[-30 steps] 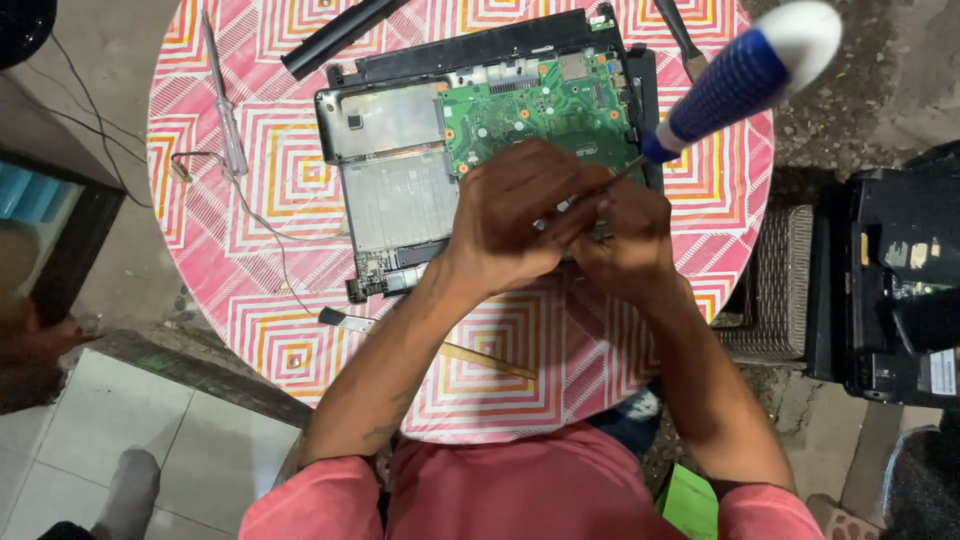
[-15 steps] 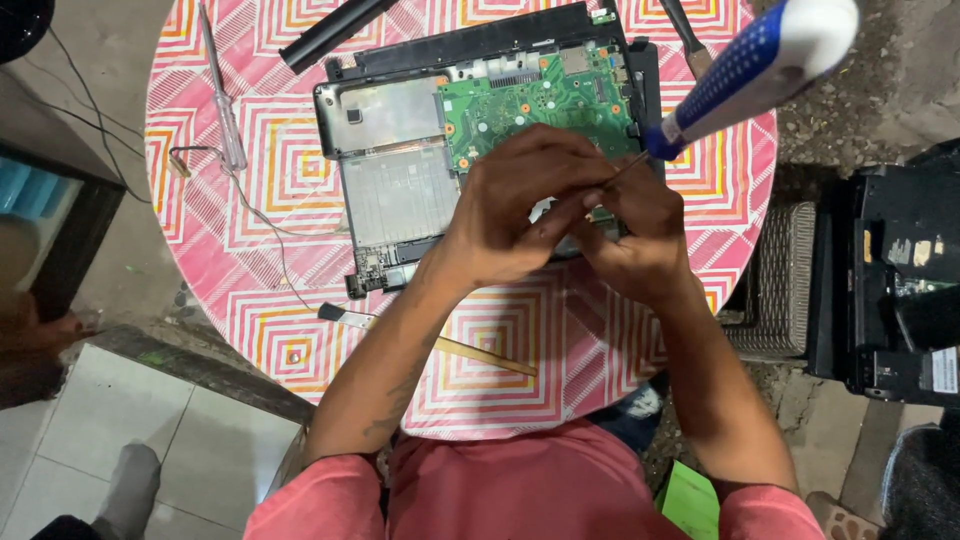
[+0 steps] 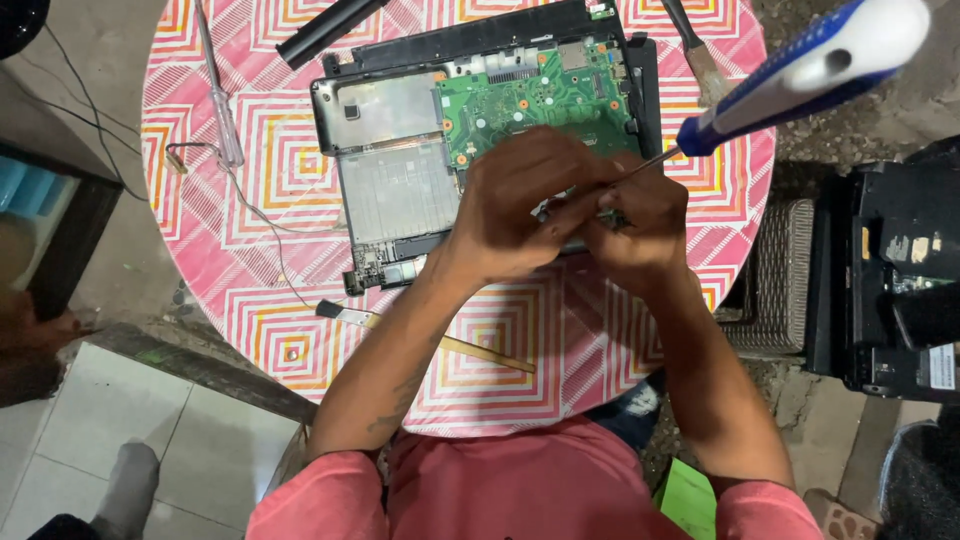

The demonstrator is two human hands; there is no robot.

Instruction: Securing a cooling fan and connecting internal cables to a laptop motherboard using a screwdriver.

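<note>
The screwdriver (image 3: 800, 75) has a glossy blue-and-white plastic handle and a thin bare-metal shaft. The laptop (image 3: 480, 140) lies opened: matt black plastic frame, dull grey sheet-metal plates, and a green circuit board with a slight sheen. The table (image 3: 250, 320) wears a smooth printed cloth in pink, orange and white. A second screwdriver (image 3: 222, 110) has a clear plastic handle. The basket (image 3: 780, 280) beside the table looks woven and rough. The shirt (image 3: 520, 490) is matt pink cloth
</note>
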